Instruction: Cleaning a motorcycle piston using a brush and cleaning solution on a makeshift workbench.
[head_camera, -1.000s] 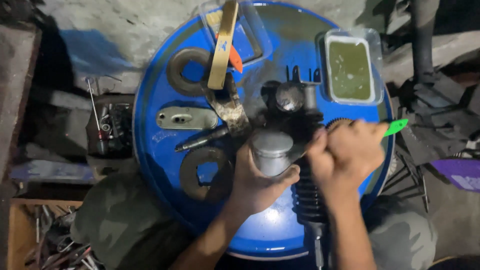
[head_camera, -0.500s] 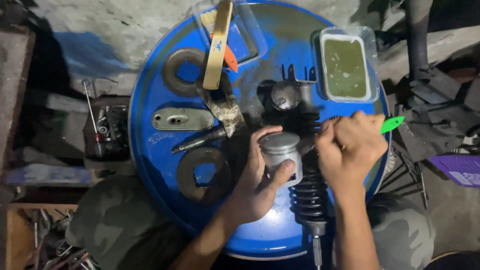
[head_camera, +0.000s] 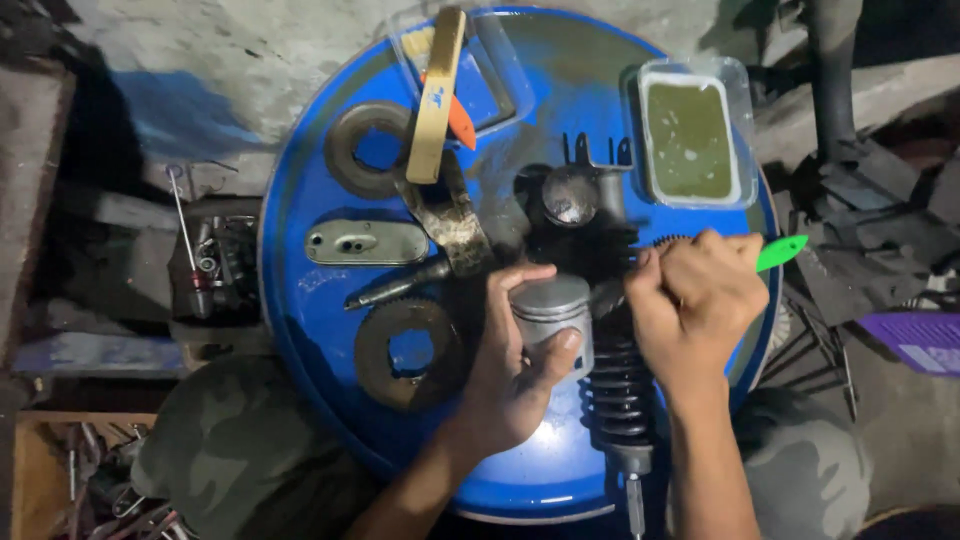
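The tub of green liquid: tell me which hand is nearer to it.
Right. The right hand is fisted just below the tub of green liquid; the left hand grips the piston, lower left.

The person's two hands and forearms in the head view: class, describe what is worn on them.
Both the left hand and the right hand are bare: no gloves, and no rings or watch that I can make out. Both forearms are bare too, with no sleeves in view.
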